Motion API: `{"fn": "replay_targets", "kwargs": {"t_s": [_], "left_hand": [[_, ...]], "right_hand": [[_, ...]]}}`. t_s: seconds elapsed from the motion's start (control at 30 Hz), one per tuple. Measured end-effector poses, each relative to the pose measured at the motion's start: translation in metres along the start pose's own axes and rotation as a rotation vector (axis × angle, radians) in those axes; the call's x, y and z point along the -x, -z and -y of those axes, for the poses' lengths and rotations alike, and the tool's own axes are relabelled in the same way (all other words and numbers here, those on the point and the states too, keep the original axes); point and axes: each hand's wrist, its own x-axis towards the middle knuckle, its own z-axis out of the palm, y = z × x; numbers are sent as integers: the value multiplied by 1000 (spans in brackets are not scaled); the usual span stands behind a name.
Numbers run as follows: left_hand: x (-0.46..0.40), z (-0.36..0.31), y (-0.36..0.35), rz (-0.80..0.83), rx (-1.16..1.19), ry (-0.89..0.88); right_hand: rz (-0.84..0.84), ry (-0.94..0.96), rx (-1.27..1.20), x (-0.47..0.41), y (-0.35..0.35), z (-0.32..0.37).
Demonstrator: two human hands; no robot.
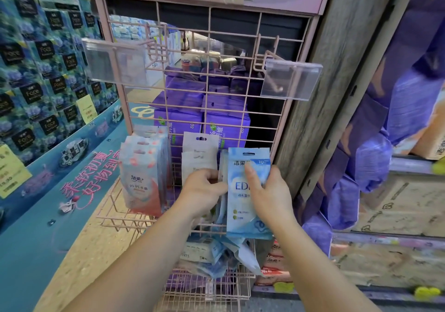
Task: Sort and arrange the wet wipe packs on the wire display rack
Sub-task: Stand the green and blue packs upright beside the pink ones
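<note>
A pink wire display rack stands in front of me. My right hand grips a light blue wet wipe pack upright at the rack's lower right, thumb across its front. My left hand pinches the left edge of that pack and the blue packs stacked behind it. White packs stand behind my left hand. A stack of white-and-coral packs stands in the wire basket to the left. More blue packs lie jumbled in the lower basket.
Two clear price-tag holders stick out from empty hooks higher up. Purple tissue boxes show behind the grid. A blue tissue display fills the left. A wooden post and purple bags stand at the right.
</note>
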Motion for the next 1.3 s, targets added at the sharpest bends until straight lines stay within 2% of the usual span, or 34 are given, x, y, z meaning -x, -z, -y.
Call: {"fn": "replay_targets", "kwargs": {"t_s": [0.1,0.17,0.2,0.27,0.33,0.4,0.43,0.5,0.63,0.7,0.77,0.83,0.87,0.93,1.0,1.07,1.13,1.2,1.23,1.3], "left_hand": [[1,1,10,3,137,32],[2,0,18,-44,236,10],[4,0,23,-91,239,-52],[10,-3,33,-142,204,-262],[20,-4,41,-71,84,-489],[24,3,42,29,-239,-659],[24,12,42,61,-388,-686],[26,22,41,73,-457,-625],[36,17,38,83,-257,-506],[41,13,36,53,-185,-419],[44,11,36,75,106,-257],[47,9,35,193,461,-39],[48,8,35,249,547,24],[48,9,38,296,508,39],[45,9,46,211,445,14],[39,13,57,92,457,21],[37,15,66,-7,495,16],[36,19,72,-54,546,-13],[36,20,74,-67,558,-22],[40,19,75,-80,551,-37]], "right_hand": [[35,-81,-185,-6,9,-4],[87,-269,-423,-10,17,-9],[127,-344,-510,-10,20,-11],[208,-414,-520,-9,24,-17],[281,-455,-519,-7,24,-17],[396,-526,-594,-6,21,-15],[443,-561,-610,-6,19,-15],[519,-580,-637,-6,18,-15],[634,-488,-693,-1,14,-11],[578,-409,-658,2,12,-7],[499,-364,-656,7,4,-3],[421,-319,-670,16,-9,7],[405,-297,-663,19,-17,12],[434,-233,-581,23,-25,18],[370,-121,-389,17,-12,21],[109,-19,-54,-2,11,9],[-101,-28,285,-17,32,-6],[-49,-100,506,-21,33,-17],[17,-132,560,-21,27,-21],[34,-117,573,-16,14,-29]]}}
